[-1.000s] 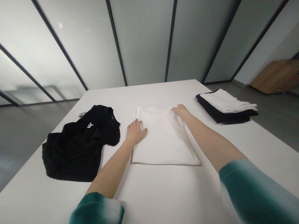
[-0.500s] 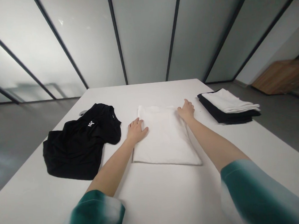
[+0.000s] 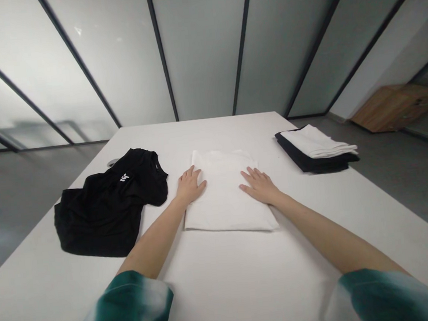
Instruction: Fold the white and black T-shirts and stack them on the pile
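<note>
A white folded garment (image 3: 225, 199), its kind not clear, lies flat in the middle of the white table. Along its left edge rests my left hand (image 3: 190, 186), fingers spread and pointing away from me. My right hand (image 3: 259, 184) lies open on the right part of the cloth, palm down, fingers apart. Neither hand grips anything. To the left of my left hand is a black T-shirt (image 3: 116, 204) with a small white print, loosely folded with its neck toward the right.
On the right side of the table (image 3: 225, 284) sits a stack of folded black garments (image 3: 307, 161) with a white folded one (image 3: 317, 141) on top. A small grey disc (image 3: 113, 163) shows behind the black T-shirt. Beyond are frosted glass panels and a wooden cabinet (image 3: 392, 107).
My right hand has moved from the garment's far right corner inward and nearer, onto its surface. My left hand stays at the left edge. The view has shifted slightly.
</note>
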The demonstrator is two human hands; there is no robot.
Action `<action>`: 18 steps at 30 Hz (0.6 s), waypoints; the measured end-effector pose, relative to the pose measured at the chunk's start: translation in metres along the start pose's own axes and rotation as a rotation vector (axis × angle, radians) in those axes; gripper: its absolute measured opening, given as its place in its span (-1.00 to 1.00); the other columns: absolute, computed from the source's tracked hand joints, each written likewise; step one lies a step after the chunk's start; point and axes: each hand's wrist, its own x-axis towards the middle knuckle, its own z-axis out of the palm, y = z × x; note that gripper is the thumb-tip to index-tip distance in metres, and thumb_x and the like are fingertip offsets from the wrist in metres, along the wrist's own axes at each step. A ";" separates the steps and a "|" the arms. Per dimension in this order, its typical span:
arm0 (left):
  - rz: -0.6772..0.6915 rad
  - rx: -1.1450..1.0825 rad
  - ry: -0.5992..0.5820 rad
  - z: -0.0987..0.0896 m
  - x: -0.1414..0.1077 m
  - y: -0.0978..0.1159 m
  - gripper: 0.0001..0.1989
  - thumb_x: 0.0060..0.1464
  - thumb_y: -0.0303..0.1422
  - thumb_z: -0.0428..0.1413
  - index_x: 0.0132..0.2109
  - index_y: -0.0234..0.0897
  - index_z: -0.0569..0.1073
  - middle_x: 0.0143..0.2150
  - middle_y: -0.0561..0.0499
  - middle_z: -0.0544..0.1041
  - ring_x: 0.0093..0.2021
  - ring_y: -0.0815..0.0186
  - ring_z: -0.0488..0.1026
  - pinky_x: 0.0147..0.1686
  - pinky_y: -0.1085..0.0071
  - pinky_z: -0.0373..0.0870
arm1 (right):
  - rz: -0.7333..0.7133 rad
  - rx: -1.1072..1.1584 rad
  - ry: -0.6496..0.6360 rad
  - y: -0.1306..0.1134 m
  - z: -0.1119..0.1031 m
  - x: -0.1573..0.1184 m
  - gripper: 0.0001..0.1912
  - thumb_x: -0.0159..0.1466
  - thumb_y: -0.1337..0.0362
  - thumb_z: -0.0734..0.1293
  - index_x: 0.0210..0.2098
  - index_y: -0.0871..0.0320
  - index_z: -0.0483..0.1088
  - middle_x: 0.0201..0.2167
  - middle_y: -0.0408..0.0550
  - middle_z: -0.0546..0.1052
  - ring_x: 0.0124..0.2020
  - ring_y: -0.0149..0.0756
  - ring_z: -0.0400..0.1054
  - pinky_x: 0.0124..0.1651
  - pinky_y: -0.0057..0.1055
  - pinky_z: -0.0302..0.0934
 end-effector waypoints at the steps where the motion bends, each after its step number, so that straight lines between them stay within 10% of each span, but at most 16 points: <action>1: 0.033 0.000 0.017 -0.002 0.000 0.001 -0.54 0.22 -0.20 0.04 0.22 -0.23 0.36 0.35 -0.20 0.27 0.31 0.05 0.22 0.22 0.13 0.23 | 0.008 -0.008 -0.011 0.000 0.001 -0.002 -0.28 0.35 -0.14 0.11 0.39 0.08 0.12 0.45 0.14 0.03 0.43 0.13 -0.10 0.37 0.11 -0.16; 7: 0.173 0.052 -0.059 -0.016 -0.004 0.007 -0.76 0.23 -0.24 0.00 -0.20 -0.23 0.51 -0.19 -0.13 0.56 -0.08 0.11 0.48 -0.02 0.18 0.33 | -0.035 -0.006 0.074 -0.001 -0.004 -0.005 -0.34 0.35 -0.08 0.16 0.33 0.11 0.22 0.40 0.17 0.14 0.40 0.12 -0.01 0.35 0.05 -0.10; 12: 0.186 0.106 -0.043 -0.020 -0.007 0.011 -0.72 0.26 -0.21 -0.03 -0.20 -0.25 0.51 -0.19 -0.14 0.55 -0.12 0.14 0.48 -0.07 0.21 0.34 | -0.257 0.040 0.185 -0.009 -0.010 -0.015 -0.54 0.37 0.04 0.17 0.10 0.13 0.45 0.18 0.16 0.42 0.25 -0.01 0.19 0.30 -0.05 -0.01; 18: 0.082 0.207 -0.027 -0.017 -0.010 0.017 -0.68 0.26 -0.14 -0.02 -0.06 -0.26 0.47 -0.04 -0.19 0.50 0.01 0.06 0.41 -0.07 0.20 0.37 | -0.058 -0.007 0.058 -0.022 0.001 -0.019 -0.32 0.32 -0.19 0.15 0.30 0.01 0.27 0.37 0.15 0.19 0.38 0.22 -0.03 0.31 0.18 -0.09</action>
